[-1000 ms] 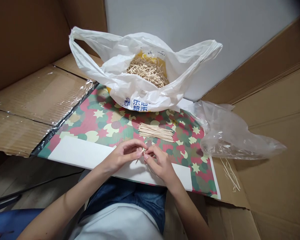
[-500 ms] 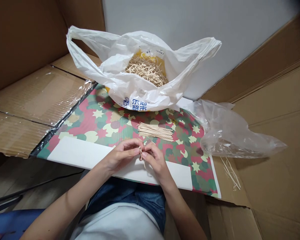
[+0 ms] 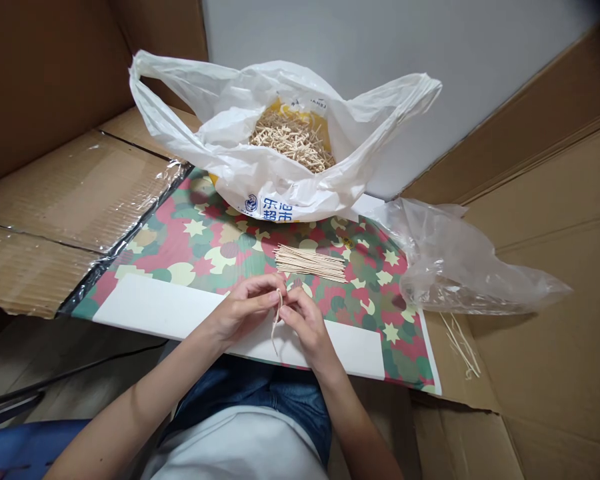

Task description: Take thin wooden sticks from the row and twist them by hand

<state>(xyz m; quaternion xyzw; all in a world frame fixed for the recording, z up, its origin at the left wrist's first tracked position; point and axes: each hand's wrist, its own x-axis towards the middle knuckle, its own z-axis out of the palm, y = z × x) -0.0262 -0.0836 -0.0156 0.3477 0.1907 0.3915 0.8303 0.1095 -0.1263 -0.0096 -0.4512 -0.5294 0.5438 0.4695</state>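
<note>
My left hand (image 3: 247, 303) is closed, pinching a thin pale strand (image 3: 276, 327) between thumb and forefinger. The strand is bent into a small loop at the top, and its loose end hangs down over the white strip. My right hand (image 3: 305, 323) is closed too, with thumb and forefinger at the right side of the loop; its exact grip is partly hidden. Just beyond my fingers lies a bundle of straight pale strands (image 3: 310, 263) on the camouflage-patterned sheet (image 3: 220, 247).
A white plastic bag (image 3: 280, 180) stands open behind the bundle, with many short pale pieces (image 3: 295, 143) inside. To the right lies a crumpled clear bag (image 3: 460, 267). Several loose strands (image 3: 460, 347) rest on cardboard (image 3: 530, 267). A white strip (image 3: 160, 310) runs along the near edge.
The strand's loose end has swung from the right side to hang lower and further left. The right hand's fingers have shifted slightly around the loop. The bags and bundle keep their places.
</note>
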